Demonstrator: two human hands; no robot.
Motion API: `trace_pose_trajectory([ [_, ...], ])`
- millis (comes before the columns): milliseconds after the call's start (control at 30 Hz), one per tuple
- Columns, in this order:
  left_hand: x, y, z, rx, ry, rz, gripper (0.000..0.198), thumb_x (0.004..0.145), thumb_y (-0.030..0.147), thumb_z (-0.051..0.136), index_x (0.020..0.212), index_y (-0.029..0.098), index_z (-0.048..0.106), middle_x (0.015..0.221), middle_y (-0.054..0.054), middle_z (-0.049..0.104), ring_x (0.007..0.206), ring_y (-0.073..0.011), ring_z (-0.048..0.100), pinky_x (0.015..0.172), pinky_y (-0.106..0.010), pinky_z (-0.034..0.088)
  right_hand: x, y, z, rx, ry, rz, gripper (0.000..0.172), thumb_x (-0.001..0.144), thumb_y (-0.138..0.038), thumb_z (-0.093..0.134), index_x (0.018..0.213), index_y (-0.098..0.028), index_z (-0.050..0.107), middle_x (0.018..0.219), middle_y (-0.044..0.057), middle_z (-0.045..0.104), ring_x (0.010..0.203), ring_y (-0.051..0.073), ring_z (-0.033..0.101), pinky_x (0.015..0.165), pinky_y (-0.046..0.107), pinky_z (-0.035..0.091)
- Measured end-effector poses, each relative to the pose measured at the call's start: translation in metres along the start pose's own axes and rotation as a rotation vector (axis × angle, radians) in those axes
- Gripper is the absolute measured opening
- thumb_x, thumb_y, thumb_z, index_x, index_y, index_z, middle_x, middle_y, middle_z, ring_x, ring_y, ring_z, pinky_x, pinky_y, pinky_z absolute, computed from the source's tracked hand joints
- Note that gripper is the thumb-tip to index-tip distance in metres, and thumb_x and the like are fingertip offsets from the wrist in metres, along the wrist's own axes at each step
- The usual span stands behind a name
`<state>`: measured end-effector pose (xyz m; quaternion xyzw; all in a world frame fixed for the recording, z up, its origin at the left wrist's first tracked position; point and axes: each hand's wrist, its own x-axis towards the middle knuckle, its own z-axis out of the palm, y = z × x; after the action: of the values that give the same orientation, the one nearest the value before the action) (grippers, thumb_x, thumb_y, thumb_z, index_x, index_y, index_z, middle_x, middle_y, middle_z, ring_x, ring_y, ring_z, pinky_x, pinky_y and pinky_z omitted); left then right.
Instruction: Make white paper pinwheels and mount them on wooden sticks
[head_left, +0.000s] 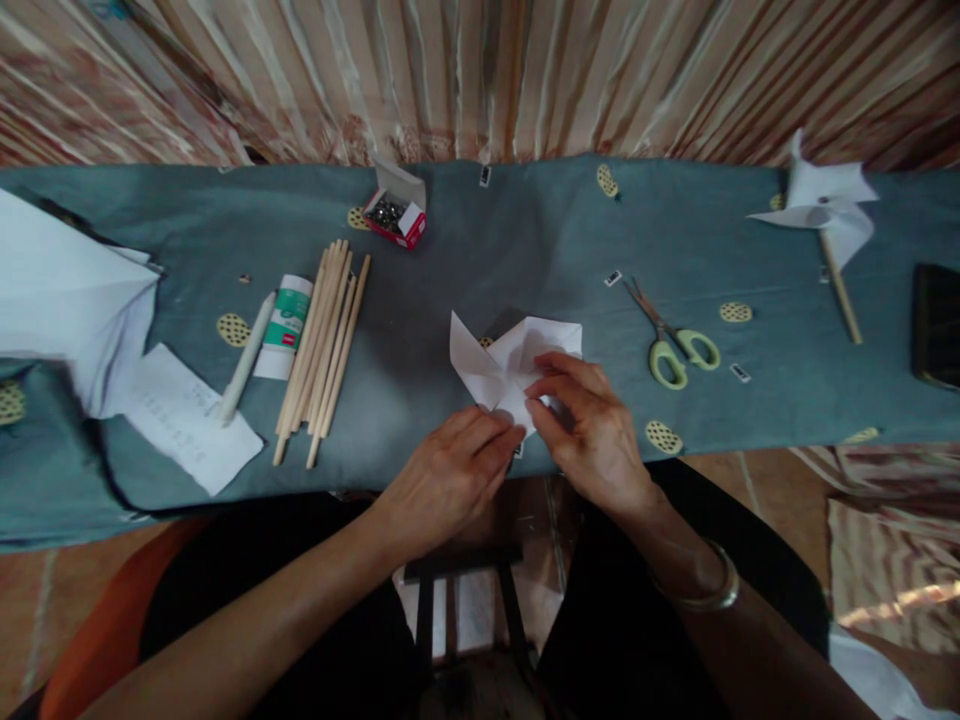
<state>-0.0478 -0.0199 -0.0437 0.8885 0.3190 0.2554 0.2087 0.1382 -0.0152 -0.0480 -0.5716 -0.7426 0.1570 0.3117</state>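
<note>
A white folded paper piece (517, 362) with raised corner flaps lies on the grey-blue cloth (465, 270) near the table's front edge. My right hand (589, 425) pinches the paper's middle, fingers curled over a folded flap. Resting on the paper's near corner is my left hand (454, 470), its fingers bent and pressed down on it. Both hands touch the same sheet.
Left of the paper lie a bundle of wooden sticks (322, 345), a glue stick (285, 325), a white pen (244, 360), a written note (187, 420) and white sheets (67, 290). An open pin box (394, 215) sits behind. Green scissors (675, 345) and a finished paper pinwheel (825, 215) lie right.
</note>
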Motion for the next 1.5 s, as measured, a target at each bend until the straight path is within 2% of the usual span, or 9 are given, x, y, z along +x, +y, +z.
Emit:
trace_pose_trajectory([
  [300,0.001,-0.001,0.000,0.029,-0.009,-0.001,0.022,0.094,0.012,0.048,0.112,0.010,0.060,0.098,-0.009,0.066,0.091,-0.0203,0.062,0.079,-0.037,0.060,-0.004,0.000,0.002,-0.027,-0.008,-0.115,0.025,0.092,-0.016,0.047,0.103,-0.023,0.068,0.124,0.010,0.059,0.113,0.027,0.056,0.091,0.046,0.052],
  [433,0.000,0.000,-0.001,0.036,-0.018,0.004,0.022,0.092,0.011,0.050,0.112,0.008,0.060,0.098,-0.010,0.066,0.090,-0.0201,0.061,0.080,-0.037,0.059,-0.006,-0.002,0.003,-0.079,-0.056,-0.116,0.027,0.092,-0.019,0.045,0.109,-0.023,0.067,0.127,0.011,0.057,0.114,0.029,0.055,0.095,0.048,0.050],
  [600,0.000,0.000,0.000,0.043,-0.027,0.007,0.023,0.092,0.010,0.050,0.112,0.008,0.061,0.098,-0.010,0.066,0.091,-0.0206,0.060,0.080,-0.037,0.059,-0.011,-0.003,0.006,-0.125,-0.090,-0.092,0.033,0.090,-0.016,0.045,0.116,-0.028,0.062,0.133,0.008,0.054,0.123,0.031,0.050,0.099,0.052,0.046],
  [833,0.001,0.000,0.000,0.064,-0.045,0.030,0.022,0.092,0.010,0.050,0.109,0.007,0.062,0.095,-0.010,0.066,0.091,-0.0215,0.060,0.080,-0.037,0.058,-0.016,-0.001,0.013,-0.193,-0.075,-0.181,0.033,0.094,-0.017,0.040,0.122,-0.022,0.057,0.132,0.012,0.056,0.124,0.029,0.050,0.097,0.050,0.047],
  [1067,0.000,0.000,0.000,0.081,-0.033,0.045,0.022,0.091,0.009,0.052,0.110,0.006,0.061,0.097,-0.011,0.066,0.092,-0.0213,0.059,0.081,-0.036,0.058,-0.014,0.002,0.006,-0.106,-0.069,-0.117,0.043,0.091,-0.016,0.042,0.126,-0.036,0.055,0.136,0.006,0.053,0.127,0.029,0.049,0.099,0.052,0.047],
  [1200,-0.001,0.000,0.000,0.093,-0.024,0.042,0.022,0.091,0.010,0.051,0.111,0.008,0.061,0.098,-0.011,0.066,0.092,-0.0213,0.060,0.081,-0.037,0.058,-0.014,0.001,0.006,-0.143,-0.075,-0.141,0.039,0.092,-0.017,0.041,0.126,-0.028,0.056,0.135,0.011,0.053,0.126,0.032,0.050,0.099,0.053,0.047],
  [1367,-0.001,0.000,0.001,0.084,-0.036,0.025,0.023,0.091,0.011,0.049,0.111,0.009,0.061,0.097,-0.011,0.066,0.093,-0.0215,0.061,0.080,-0.038,0.058,-0.014,0.000,0.011,-0.239,-0.093,-0.194,0.037,0.095,-0.018,0.037,0.127,-0.025,0.054,0.137,0.011,0.052,0.128,0.030,0.047,0.098,0.051,0.047],
  [1500,0.001,0.000,0.001,0.092,-0.045,0.022,0.022,0.092,0.012,0.048,0.109,0.010,0.061,0.095,-0.010,0.066,0.089,-0.0211,0.061,0.077,-0.037,0.059,-0.016,0.000,0.015,-0.240,-0.084,-0.223,0.036,0.095,-0.014,0.038,0.126,-0.017,0.056,0.134,0.016,0.055,0.126,0.030,0.048,0.097,0.049,0.047],
])
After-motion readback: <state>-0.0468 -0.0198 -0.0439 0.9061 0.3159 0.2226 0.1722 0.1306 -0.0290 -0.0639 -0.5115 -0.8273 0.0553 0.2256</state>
